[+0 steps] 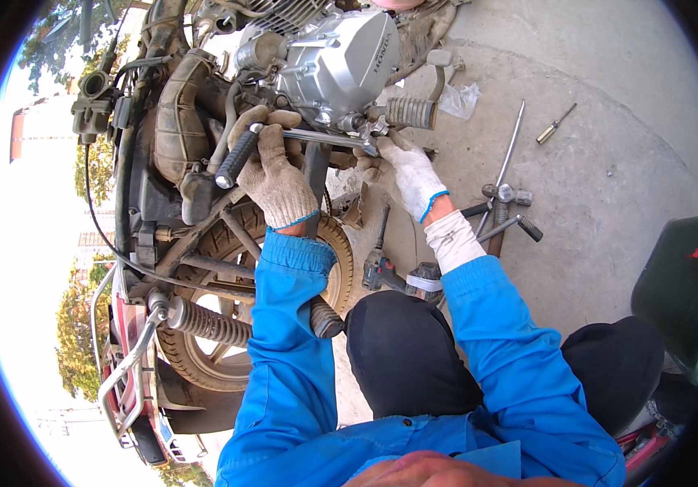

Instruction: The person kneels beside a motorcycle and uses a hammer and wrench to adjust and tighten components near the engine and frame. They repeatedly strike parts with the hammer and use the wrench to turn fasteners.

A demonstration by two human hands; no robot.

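Note:
A chrome kick-start lever (316, 138) with a black rubber pedal (238, 157) lies across the lower side of a motorcycle's silver engine (341, 65). My left hand (280, 183), in a dirty knit glove, is closed around the lever near its pedal end. At the lever's other end, beside the ribbed footpeg (411, 113), the gloved fingers of my right hand (414, 172) are pressed together on it. The fingertips of that hand are partly hidden, and so is the joint between lever and engine.
On the concrete to the right lie a screwdriver (556, 125), a long metal bar (514, 138), a hammer (510, 195) and a rubber-ended lever (527, 227). A power drill (380, 269) sits below my hands. The rear wheel (339, 252) stands by my left forearm; a dark green container (678, 284) is far right.

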